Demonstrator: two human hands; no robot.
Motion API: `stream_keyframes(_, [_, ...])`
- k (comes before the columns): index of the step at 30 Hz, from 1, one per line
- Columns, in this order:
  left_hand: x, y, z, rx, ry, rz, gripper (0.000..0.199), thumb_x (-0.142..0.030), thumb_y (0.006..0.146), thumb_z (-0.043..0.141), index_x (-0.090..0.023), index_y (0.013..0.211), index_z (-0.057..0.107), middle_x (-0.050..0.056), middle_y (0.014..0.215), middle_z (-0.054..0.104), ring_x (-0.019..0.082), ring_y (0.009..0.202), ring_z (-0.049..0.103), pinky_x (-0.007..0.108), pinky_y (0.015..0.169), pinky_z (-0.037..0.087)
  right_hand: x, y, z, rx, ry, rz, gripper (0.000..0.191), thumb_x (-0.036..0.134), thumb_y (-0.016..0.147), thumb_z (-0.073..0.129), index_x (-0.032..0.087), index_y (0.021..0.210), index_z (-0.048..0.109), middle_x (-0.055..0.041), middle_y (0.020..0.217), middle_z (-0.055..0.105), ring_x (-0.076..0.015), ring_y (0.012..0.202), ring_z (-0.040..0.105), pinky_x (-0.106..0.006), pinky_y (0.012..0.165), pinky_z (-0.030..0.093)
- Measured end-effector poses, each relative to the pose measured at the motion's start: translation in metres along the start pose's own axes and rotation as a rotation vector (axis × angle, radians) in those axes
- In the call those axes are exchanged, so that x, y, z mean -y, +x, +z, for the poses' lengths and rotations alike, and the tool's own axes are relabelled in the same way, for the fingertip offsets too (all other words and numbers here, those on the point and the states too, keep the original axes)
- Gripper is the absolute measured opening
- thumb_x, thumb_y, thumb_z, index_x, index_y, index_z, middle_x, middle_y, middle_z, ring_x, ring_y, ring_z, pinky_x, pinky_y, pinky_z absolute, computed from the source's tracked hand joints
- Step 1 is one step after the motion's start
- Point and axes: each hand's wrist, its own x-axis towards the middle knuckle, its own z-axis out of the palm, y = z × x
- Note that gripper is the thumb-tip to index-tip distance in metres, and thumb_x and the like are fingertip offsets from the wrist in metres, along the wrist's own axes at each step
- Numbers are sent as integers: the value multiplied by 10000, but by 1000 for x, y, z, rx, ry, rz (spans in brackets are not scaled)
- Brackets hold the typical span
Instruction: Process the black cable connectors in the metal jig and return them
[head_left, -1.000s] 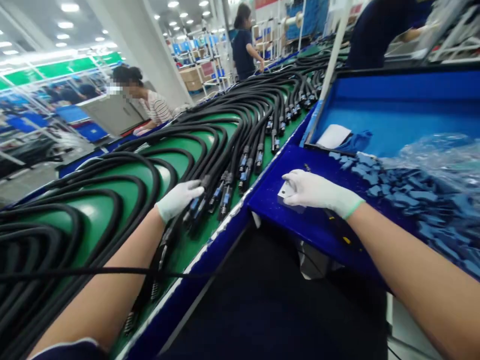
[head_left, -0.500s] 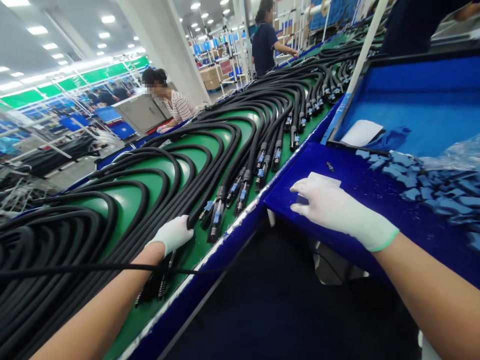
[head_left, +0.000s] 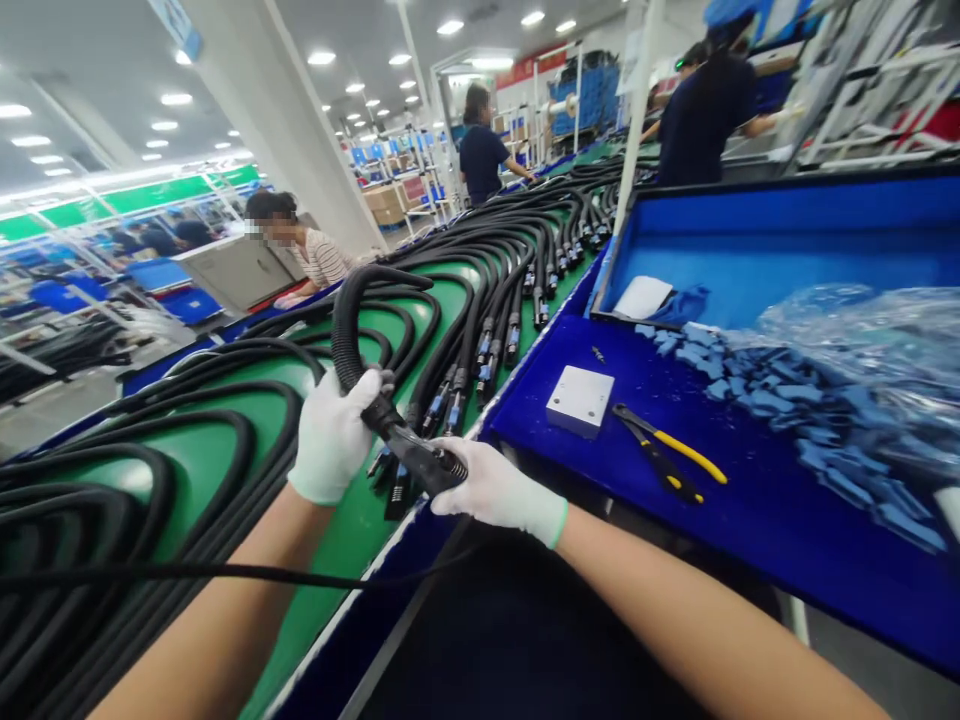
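In a white glove, my left hand [head_left: 330, 435] is closed around a black corrugated hose [head_left: 346, 335], just behind its end fitting. The hose arches up and away from that hand, raised above the green belt [head_left: 315, 610]. My right hand [head_left: 499, 488], also gloved, grips the tip of the black end fitting [head_left: 412, 450], where a metal spring shows between the fingers. Beneath and beyond the held piece lie several more black hoses [head_left: 487, 255], with light-blue clips at their ends.
On the blue side table [head_left: 525, 425] are a metal block [head_left: 580, 397], yellow-and-black pliers [head_left: 667, 455], a small dark part [head_left: 598, 354] and a heap of blue pieces [head_left: 832, 420]. A blue bin [head_left: 787, 240] stands behind. Co-workers stand along the belt. A thin black cord [head_left: 225, 571] crosses low in front.
My left hand has lifted a hose end off the belt. My right hand has left the metal block and come over to the hose's end. The view has turned right.
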Motion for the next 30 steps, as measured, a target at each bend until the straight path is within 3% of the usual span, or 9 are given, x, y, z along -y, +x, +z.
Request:
stream_keyframes(2, [7,-9,9,43,239,247,373,-347,823,784,-211,1157,687,109,1185,697,317,1211,609,487,1116,436,2,-12,-17,-45,-67,10,517,189,698,793,195,1203,685,15,949,720,-173,787,655,-273,707,511])
stream_keyframes(5, [26,-23,19,455,525,733,289,-228,828,782,-263,1113,752,73,1114,747,292,1106,671,486,1087,454,20,-40,-51,-29,-223,-30,474,136,677,765,206,1143,708,11,996,731,-182,842,664,-264,738,500])
stream_keyframes(7, [38,-34,31,634,532,860,208,-187,887,714,-267,1067,779,56,1030,767,240,969,706,417,972,522,35,-62,-74,20,-338,-30,502,175,715,763,223,1210,691,-13,1076,740,-198,896,679,-279,788,509])
stream_keyframes(12, [32,-51,71,656,423,394,217,-308,989,601,-221,1071,782,61,1073,768,209,985,719,321,926,547,28,-122,-129,-428,-932,331,408,463,895,681,160,1167,689,-150,1096,715,-295,1002,666,-393,877,483])
stream_keyframes(14, [20,-48,86,658,370,175,251,-365,975,614,-228,1101,782,46,1107,776,222,1030,719,327,964,537,7,-141,-144,-482,-1196,579,312,405,860,700,118,982,705,-189,993,690,-340,972,654,-406,812,471])
stream_keyframes(17, [4,-38,104,696,241,-65,345,-403,933,654,-203,1194,759,50,1121,786,239,1016,728,333,928,548,-21,-155,-152,-533,-1295,639,144,247,836,635,124,899,674,-169,939,671,-298,899,649,-352,737,441])
stream_keyframes(22, [-15,-23,128,753,123,-148,425,-407,893,691,-150,1228,745,51,923,798,221,872,722,299,801,541,-8,-150,-145,-697,-839,394,121,188,873,547,168,900,663,-54,803,691,-192,722,637,-296,695,453])
stream_keyframes(26, [-28,-20,140,772,124,-62,424,-432,906,684,-143,1206,761,41,847,787,205,810,708,281,759,526,22,-138,-132,-509,-625,-58,351,119,869,559,217,1174,701,-68,1143,747,-247,1071,688,-359,966,511])
stream_keyframes(30, [-32,-21,149,769,134,-36,414,-430,903,690,-151,1196,778,50,921,803,226,863,728,285,771,533,31,-130,-125,-382,-561,-257,397,191,917,606,257,1304,664,-74,1294,713,-268,1201,659,-420,1092,483])
